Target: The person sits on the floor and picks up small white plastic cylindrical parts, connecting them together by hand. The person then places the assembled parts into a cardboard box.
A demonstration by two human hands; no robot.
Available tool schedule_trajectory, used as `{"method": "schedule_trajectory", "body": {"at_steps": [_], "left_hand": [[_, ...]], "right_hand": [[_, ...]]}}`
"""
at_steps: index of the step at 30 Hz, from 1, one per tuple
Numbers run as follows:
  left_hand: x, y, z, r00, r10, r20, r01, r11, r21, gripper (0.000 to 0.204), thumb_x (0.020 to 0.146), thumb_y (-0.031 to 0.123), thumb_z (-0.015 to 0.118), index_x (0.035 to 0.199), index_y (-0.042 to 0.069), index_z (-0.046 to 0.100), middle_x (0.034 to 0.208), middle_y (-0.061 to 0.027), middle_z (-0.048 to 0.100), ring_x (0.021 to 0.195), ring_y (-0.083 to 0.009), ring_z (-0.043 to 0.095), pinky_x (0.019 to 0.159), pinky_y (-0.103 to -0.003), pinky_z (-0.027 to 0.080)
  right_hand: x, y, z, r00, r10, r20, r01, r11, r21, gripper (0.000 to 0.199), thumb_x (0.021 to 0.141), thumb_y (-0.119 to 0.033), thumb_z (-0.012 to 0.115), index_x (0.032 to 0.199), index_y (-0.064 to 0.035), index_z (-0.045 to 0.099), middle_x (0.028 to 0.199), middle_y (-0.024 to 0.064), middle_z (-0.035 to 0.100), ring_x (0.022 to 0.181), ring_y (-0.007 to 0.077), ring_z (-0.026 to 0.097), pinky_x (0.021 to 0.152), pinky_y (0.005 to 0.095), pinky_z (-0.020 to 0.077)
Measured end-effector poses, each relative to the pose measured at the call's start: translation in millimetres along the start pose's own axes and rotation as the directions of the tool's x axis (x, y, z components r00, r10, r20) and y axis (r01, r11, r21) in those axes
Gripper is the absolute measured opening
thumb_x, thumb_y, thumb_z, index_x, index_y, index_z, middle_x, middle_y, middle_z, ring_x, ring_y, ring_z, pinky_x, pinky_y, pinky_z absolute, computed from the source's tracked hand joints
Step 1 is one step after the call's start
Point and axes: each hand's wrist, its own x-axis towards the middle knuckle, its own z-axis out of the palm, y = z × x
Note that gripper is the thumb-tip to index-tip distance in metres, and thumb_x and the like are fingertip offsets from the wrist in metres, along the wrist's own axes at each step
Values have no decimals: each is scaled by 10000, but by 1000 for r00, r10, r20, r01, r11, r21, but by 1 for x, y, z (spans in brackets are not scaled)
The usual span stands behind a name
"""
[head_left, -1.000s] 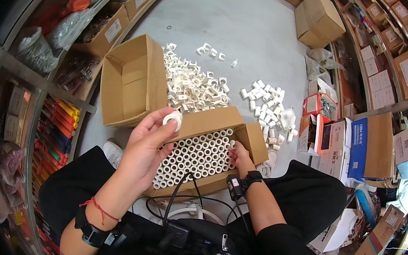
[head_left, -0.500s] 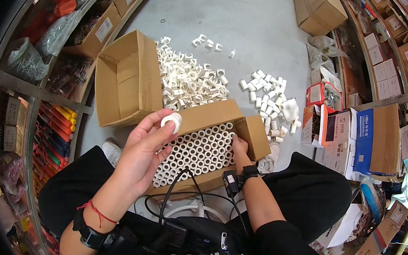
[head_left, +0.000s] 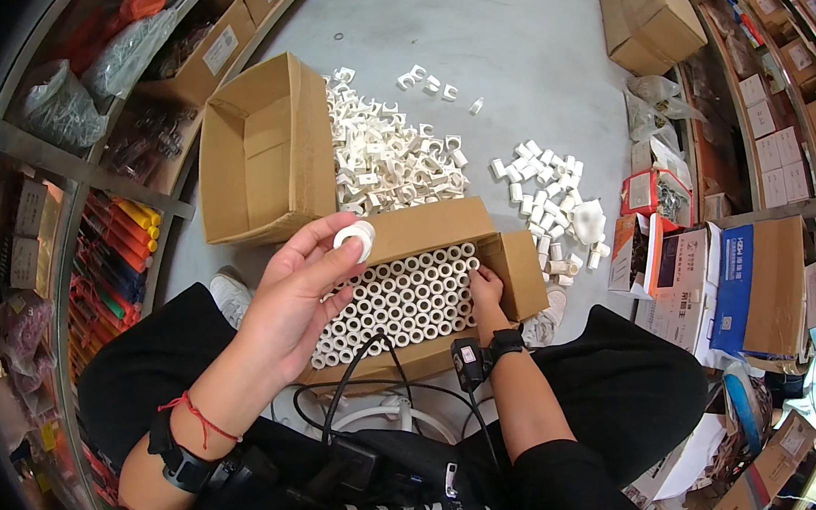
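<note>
- A white ring-shaped fitting [head_left: 356, 240] is pinched in the fingertips of the left hand [head_left: 295, 303], raised above the near cardboard box [head_left: 435, 229].
- That box holds upright white tubes [head_left: 401, 299] in tight rows.
- The right hand [head_left: 485, 292] rests curled on the rows at the box's right end; whether it grips anything cannot be told.
- An empty open box [head_left: 265, 150] and loose white clips [head_left: 394, 153] lie beyond on the floor [head_left: 501, 13].

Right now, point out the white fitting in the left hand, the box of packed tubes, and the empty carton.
white fitting [head_left: 356, 240], head view, its round face.
box of packed tubes [head_left: 430, 228], head view, far flap.
empty carton [head_left: 262, 166], head view, inner floor.
</note>
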Motion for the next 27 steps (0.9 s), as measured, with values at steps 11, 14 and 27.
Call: {"method": "schedule_trajectory", "body": {"at_steps": [11, 14, 27], "left_hand": [[6, -2, -8, 1000, -3, 0, 3, 999, 38, 295, 817, 174, 557, 1096, 130, 475, 958, 31, 551, 823, -44, 506, 676, -171, 386], [5, -1, -2, 999, -15, 46, 12, 998, 64, 305, 813, 178, 563, 1096, 110, 472, 1001, 12, 535, 892, -66, 498, 735, -187, 388], [19, -8, -14, 967, 164, 194, -185, 978, 97, 360, 783, 175, 610, 1096, 83, 458, 943, -11, 531, 901, -80, 496, 793, -208, 403]], "right_hand": [[-30, -22, 3, 993, -38, -108, 12, 973, -229, 471, 693, -177, 624, 1111, -11, 487, 987, 126, 569, 835, 199, 553, 730, 306, 432], [-35, -35, 1, 996, 7, -86, -29, 967, -254, 544, 661, -208, 641, 1131, 6, 469, 1019, 157, 563, 883, 235, 559, 773, 329, 427], [-240, -226, 13, 360, -456, 814, 169, 890, 424, 341, 826, -154, 536, 1130, -21, 459, 1078, 79, 513, 921, 132, 536, 732, 245, 482]]}}
